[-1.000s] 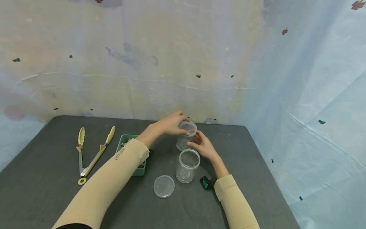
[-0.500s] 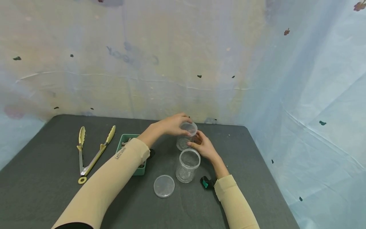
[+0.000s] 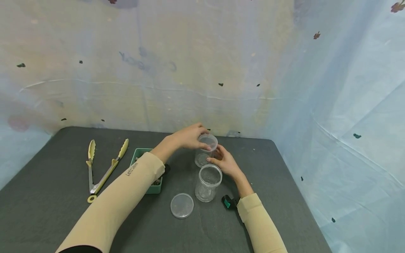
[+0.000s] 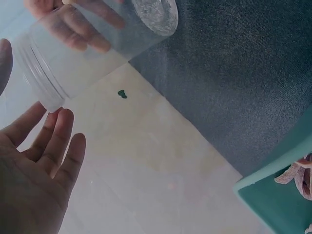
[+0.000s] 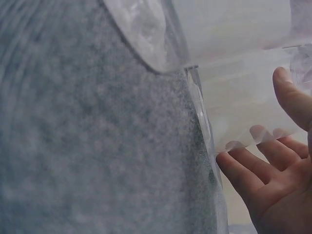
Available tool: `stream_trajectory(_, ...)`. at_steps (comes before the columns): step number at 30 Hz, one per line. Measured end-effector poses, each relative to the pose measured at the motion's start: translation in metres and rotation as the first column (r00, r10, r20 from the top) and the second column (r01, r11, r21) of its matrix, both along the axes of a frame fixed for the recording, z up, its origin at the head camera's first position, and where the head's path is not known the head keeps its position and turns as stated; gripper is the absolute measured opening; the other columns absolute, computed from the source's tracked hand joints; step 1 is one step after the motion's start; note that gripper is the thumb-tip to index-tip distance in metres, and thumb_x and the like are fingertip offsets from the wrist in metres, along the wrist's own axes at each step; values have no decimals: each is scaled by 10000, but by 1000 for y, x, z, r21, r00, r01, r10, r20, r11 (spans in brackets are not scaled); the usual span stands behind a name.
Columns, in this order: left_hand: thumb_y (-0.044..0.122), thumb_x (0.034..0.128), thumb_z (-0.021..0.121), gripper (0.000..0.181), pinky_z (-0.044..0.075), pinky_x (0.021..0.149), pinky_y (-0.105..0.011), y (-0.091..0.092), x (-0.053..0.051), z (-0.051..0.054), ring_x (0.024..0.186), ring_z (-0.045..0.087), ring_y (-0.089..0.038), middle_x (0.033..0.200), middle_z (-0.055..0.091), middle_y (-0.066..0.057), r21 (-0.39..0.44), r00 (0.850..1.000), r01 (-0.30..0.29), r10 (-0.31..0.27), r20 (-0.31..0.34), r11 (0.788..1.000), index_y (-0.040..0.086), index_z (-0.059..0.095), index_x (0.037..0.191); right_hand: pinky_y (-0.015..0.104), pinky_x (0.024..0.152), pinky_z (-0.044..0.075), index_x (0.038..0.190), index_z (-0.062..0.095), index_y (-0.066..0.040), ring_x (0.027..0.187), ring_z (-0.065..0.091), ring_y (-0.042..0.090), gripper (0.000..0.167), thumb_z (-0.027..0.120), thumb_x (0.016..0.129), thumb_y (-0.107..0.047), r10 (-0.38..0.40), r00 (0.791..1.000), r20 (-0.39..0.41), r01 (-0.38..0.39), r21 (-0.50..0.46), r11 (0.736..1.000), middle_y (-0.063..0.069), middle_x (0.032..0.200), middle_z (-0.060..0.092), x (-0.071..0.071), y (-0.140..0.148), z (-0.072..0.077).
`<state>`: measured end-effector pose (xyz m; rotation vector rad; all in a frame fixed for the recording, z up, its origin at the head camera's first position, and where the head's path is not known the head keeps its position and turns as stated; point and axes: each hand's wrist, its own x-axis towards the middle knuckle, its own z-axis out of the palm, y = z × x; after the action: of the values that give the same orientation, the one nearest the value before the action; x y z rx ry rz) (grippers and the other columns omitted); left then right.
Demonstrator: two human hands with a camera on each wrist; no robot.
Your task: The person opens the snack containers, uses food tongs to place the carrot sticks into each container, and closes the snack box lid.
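Observation:
Near the table's back edge stands a clear plastic jar [image 3: 201, 159], upright with a translucent lid [image 3: 209, 140] on its top. My left hand [image 3: 188, 137] spans the lid from above, thumb on the near side and fingers on the far side. Lower down, my right hand [image 3: 228, 163] holds the jar's side; in the right wrist view its fingers [image 5: 243, 168] and thumb lie around the clear wall. Directly in front is a second clear jar [image 3: 206, 188], uncovered. A loose round lid [image 3: 181, 206] lies flat beside it.
On the left, yellow-and-steel tongs [image 3: 105, 176] lie spread apart. A green tray [image 3: 153, 190], partly hidden by my left forearm, holds pinkish-brown pieces [image 4: 304, 178]. Close to my right wrist is a small black object with a green patch [image 3: 227, 203]. A patterned sheet [image 3: 177, 91] hangs behind the table.
Both hands keep their places on the lidded jar, with only a very slight shift of the left hand. The other things stay put.

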<state>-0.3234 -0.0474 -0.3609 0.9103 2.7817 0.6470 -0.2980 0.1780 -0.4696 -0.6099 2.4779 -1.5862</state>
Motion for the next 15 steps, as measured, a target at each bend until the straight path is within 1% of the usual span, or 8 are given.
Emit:
stream_trajectory(2,530,909,781,803,507,992,-472,0,0,0,1235,574,-278,1472,470,-114,-6,1000,-11,11,-4,1000,92,512,1526,545,1093,456,1619,302,-54,1424,489,392,751,722,1006,-160,2,1000,-5,-2,3,1000,189,1600,440,0,0,0)
stream_trajectory(4,514,900,799,827,503,1004,-483,-1,0,1,1268,560,-290,1497,453,-120,-9,1000,2,-2,-4,1000,100,488,1545,547,1086,462,1616,308,-54,1417,498,390,749,726,1003,-158,0,1000,-6,0,2,1000,187,1591,452,0,0,1)
stream_trajectory(8,344,917,828,780,465,1070,-518,-3,0,2,1394,485,-342,1600,391,-138,5,997,73,-73,24,997,110,464,1567,545,1087,462,1609,329,-68,1412,509,374,744,738,995,-163,-11,1000,1,11,0,1000,171,1581,471,0,0,1)
stream_trajectory(11,250,942,799,699,450,1089,-530,-5,0,3,1430,459,-360,1633,375,-137,8,993,112,-112,46,994,114,490,1554,541,1095,456,1609,329,-65,1419,501,374,745,738,996,-175,-16,1000,1,16,6,1000,174,1587,463,0,-1,0)
stream_trajectory(13,248,958,781,660,450,1091,-530,-5,0,2,1425,467,-358,1624,392,-137,9,992,116,-117,52,993,116,507,1544,544,1101,449,1610,324,-58,1426,491,379,749,738,996,-176,-16,1000,3,16,7,1000,183,1591,454,0,-1,0)
stream_trajectory(15,262,967,771,641,452,1090,-524,-4,0,2,1415,477,-350,1609,410,-139,15,993,107,-108,53,994,117,516,1537,550,1105,443,1612,317,-51,1431,482,386,758,739,996,-182,-14,1000,2,14,8,1000,191,1595,445,0,-1,-1)
